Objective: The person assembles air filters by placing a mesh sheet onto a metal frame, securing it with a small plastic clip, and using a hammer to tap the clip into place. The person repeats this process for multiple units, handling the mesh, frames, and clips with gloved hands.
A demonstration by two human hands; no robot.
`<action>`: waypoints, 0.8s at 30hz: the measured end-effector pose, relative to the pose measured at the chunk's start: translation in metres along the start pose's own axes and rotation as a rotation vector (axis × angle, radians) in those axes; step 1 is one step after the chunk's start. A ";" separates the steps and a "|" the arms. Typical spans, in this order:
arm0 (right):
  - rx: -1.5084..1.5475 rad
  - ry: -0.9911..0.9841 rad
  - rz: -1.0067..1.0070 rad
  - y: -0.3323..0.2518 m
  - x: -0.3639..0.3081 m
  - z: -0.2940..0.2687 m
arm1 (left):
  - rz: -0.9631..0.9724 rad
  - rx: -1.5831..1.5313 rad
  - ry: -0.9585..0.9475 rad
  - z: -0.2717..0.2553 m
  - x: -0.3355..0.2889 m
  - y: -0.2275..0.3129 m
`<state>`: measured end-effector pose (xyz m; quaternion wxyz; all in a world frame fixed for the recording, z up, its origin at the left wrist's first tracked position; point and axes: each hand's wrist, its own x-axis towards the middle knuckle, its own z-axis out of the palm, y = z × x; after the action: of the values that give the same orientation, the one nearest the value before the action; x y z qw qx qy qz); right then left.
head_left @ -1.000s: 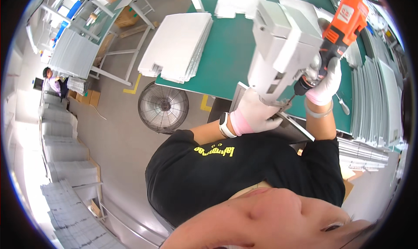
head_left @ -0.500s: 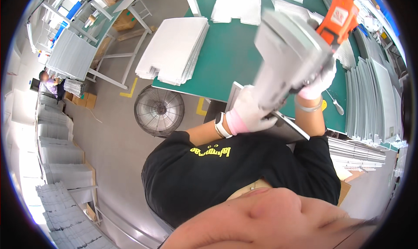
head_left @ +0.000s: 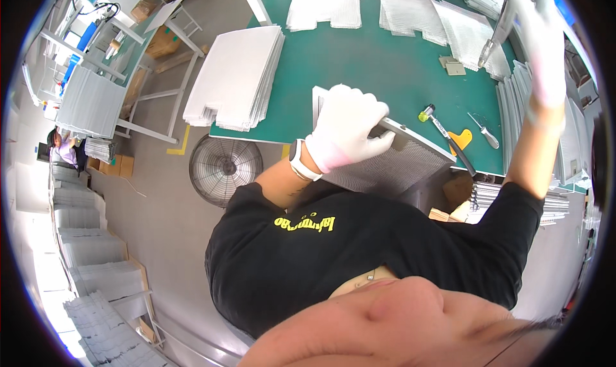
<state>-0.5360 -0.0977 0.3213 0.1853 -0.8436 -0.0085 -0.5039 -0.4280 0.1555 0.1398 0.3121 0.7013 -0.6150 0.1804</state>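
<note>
My left hand (head_left: 353, 126), in a white glove with a pink cuff, is closed on the upper edge of a grey framed mesh panel (head_left: 401, 165). The panel leans at the table's near edge, close to my body. At the upper right, my raised right hand (head_left: 544, 59), also gloved, reaches away from me. Blur and the picture's rim hide its fingertips. A pointed grey metal tool (head_left: 497, 36) shows beside its fingers; whether they grip it I cannot tell. Below on the table are a hammer (head_left: 446, 136), a yellow scraper-like piece (head_left: 461, 140) and a screwdriver (head_left: 486, 132).
The green table (head_left: 340, 65) bears a stack of white sheets (head_left: 234, 75) at left and more mesh sheets (head_left: 410, 10) at the back. Upright panels (head_left: 513, 104) line its right side. A round floor fan (head_left: 226, 169) stands at left. Another person (head_left: 64, 150) is far left.
The large grey and orange tool has left the space over the panel. My right hand has swung up to the far right. My left hand now shows on the panel's edge, and the hammer is uncovered.
</note>
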 end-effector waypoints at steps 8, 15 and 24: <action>-0.035 -0.709 0.329 -0.041 -0.183 -0.010 | 0.363 0.084 0.049 -0.017 0.024 0.000; 0.010 0.490 0.958 0.015 -0.293 -0.174 | -0.888 0.887 -0.307 -0.069 -0.113 -0.164; -0.241 0.304 1.141 0.163 -0.244 -0.334 | -1.213 0.696 -0.524 -0.082 -0.119 -0.175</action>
<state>-0.9065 -0.3149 0.2049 0.3284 -0.6486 0.5292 -0.4374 -0.2675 0.3074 0.0862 -0.0398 0.9958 -0.0819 -0.0120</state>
